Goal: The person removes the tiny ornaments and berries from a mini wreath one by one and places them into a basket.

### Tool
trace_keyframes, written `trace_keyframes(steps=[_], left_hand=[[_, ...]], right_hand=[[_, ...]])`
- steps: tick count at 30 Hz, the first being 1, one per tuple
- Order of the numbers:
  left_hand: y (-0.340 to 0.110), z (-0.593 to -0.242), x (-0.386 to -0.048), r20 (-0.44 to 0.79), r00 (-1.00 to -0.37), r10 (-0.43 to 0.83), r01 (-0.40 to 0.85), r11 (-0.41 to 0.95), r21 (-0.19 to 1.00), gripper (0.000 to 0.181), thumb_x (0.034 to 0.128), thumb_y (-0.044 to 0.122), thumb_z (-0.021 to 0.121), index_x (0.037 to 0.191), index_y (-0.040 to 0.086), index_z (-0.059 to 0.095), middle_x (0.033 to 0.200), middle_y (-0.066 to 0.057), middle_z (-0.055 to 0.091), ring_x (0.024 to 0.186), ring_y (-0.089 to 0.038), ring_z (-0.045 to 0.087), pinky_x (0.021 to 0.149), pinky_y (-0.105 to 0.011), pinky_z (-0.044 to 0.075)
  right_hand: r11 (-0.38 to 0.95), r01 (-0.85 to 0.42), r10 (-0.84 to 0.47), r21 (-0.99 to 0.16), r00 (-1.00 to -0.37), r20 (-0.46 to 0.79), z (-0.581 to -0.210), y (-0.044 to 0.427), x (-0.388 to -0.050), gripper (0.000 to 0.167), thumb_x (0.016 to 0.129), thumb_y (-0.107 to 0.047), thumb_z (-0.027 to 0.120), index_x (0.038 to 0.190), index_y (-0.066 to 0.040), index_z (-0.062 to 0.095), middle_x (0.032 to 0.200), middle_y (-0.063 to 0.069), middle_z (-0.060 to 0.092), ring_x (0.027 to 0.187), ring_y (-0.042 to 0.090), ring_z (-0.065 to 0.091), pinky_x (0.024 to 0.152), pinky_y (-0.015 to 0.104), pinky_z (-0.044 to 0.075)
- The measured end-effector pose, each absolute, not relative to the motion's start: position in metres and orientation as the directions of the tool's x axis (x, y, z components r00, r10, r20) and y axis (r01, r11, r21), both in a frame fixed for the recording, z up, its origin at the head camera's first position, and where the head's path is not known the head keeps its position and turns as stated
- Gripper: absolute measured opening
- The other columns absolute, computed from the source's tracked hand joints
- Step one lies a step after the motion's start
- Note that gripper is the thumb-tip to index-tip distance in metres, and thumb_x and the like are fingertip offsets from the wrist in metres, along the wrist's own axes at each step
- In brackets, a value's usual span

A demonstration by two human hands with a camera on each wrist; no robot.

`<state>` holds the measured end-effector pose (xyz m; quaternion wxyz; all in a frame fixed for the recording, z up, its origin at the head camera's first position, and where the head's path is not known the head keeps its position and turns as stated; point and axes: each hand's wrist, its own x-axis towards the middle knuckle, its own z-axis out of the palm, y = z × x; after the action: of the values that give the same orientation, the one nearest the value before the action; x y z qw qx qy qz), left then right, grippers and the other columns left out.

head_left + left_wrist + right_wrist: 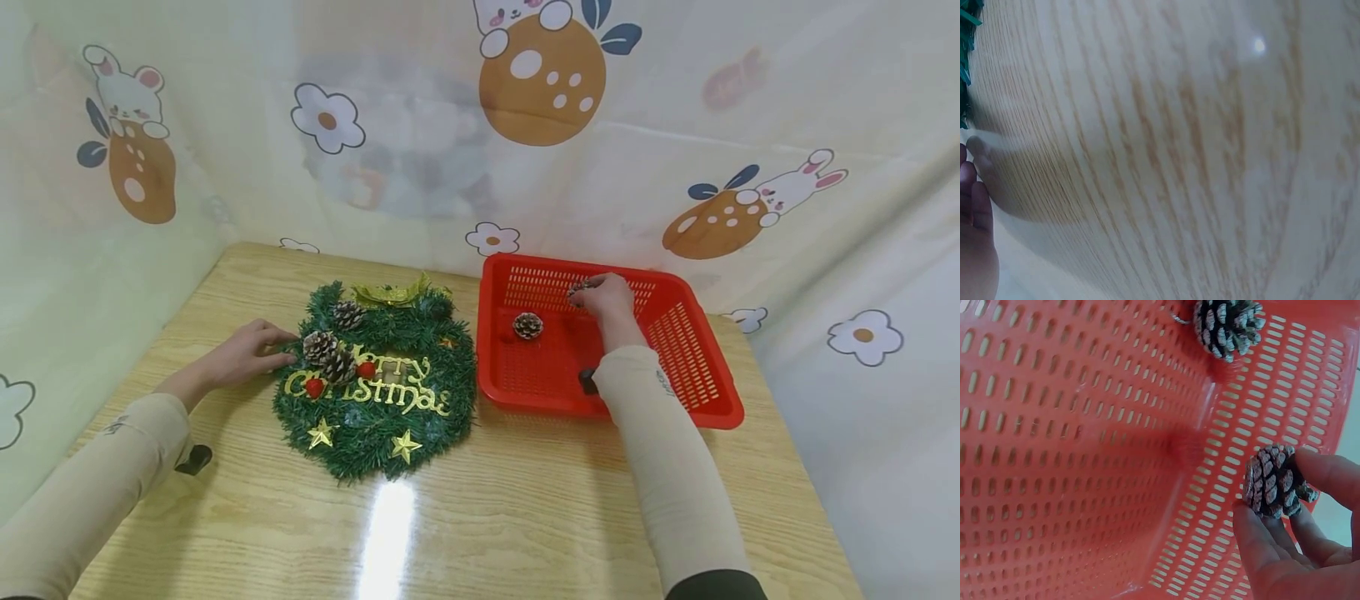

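Between the thumb and fingers of my right hand (609,302) a brown pinecone (1274,481) with whitish scale tips is pinched, inside the red basket (723,392). A second pinecone (528,325) lies in the basket, left of that hand. Over to the left, a green Christmas wreath (375,425) rests on the table. It carries gold "Merry Christmas" lettering (390,392), gold stars (406,446), red balls (315,387) and a cluster of pinecones (320,347). My left hand (251,357) lies at the wreath's left edge, fingers loosely bent; whether they touch it is unclear.
Blurred red balls (1186,450) sit in the basket. A gold bow (390,293) tops the wreath. Basket and wreath stand side by side on a wooden table (480,517). Behind it hangs a printed curtain (420,108).
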<state>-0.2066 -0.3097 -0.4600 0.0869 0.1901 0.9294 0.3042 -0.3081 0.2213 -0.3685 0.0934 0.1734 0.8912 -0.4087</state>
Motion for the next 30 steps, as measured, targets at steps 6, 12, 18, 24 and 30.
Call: trace_keyframes(steps=[6,12,18,24,30], left_hand=[[-0.309,-0.460,-0.207,-0.045,-0.913,0.406,0.301,0.742,0.599,0.045,0.0965,0.021,0.063,0.130,-0.007,0.056,0.117,-0.026,0.052,0.107,-0.039,0.050,0.091,-0.059,0.043],[-0.309,-0.460,-0.207,-0.041,-0.911,0.411,0.306,0.738,0.601,0.045,0.0965,0.021,0.063,0.131,-0.007,0.056,0.118,-0.026,0.051,0.108,-0.040,0.049,0.091,-0.059,0.043],[-0.310,-0.461,-0.208,-0.043,-0.910,0.412,0.306,0.738,0.601,0.045,0.0965,0.021,0.064,0.131,-0.007,0.055,0.118,-0.026,0.051,0.108,-0.039,0.049,0.090,-0.059,0.043],[-0.311,-0.463,-0.209,-0.042,-0.912,0.407,0.304,0.743,0.596,0.045,0.0963,0.022,0.064,0.131,-0.006,0.056,0.118,-0.026,0.052,0.108,-0.039,0.050,0.091,-0.059,0.043],[-0.311,-0.464,-0.209,-0.035,-0.915,0.401,0.305,0.747,0.591,0.045,0.0959,0.022,0.064,0.130,-0.007,0.057,0.117,-0.026,0.053,0.107,-0.039,0.050,0.091,-0.059,0.042]], right_hand=[[0.614,0.421,0.205,-0.667,-0.902,-0.381,-0.377,0.227,-0.309,0.040,0.093,-0.016,0.066,0.129,-0.002,0.054,0.129,0.015,0.052,0.117,0.033,0.045,0.105,0.049,0.038],[0.680,0.397,0.158,-0.616,-0.900,-0.406,-0.385,0.229,-0.308,0.030,0.092,-0.018,0.067,0.116,0.000,0.064,0.118,0.015,0.061,0.108,0.030,0.048,0.100,0.047,0.039],[0.700,0.377,0.150,-0.606,-0.908,-0.392,-0.389,0.230,-0.307,0.026,0.091,-0.018,0.068,0.109,-0.001,0.065,0.111,0.014,0.060,0.103,0.030,0.047,0.095,0.045,0.041],[0.695,0.360,0.134,-0.622,-0.915,-0.380,-0.391,0.228,-0.307,0.024,0.091,-0.015,0.068,0.109,0.000,0.064,0.111,0.014,0.060,0.102,0.029,0.050,0.095,0.045,0.042],[0.711,0.340,0.118,-0.616,-0.921,-0.372,-0.386,0.226,-0.307,0.041,0.093,-0.017,0.066,0.128,0.001,0.054,0.127,0.018,0.053,0.113,0.033,0.046,0.103,0.048,0.039]])
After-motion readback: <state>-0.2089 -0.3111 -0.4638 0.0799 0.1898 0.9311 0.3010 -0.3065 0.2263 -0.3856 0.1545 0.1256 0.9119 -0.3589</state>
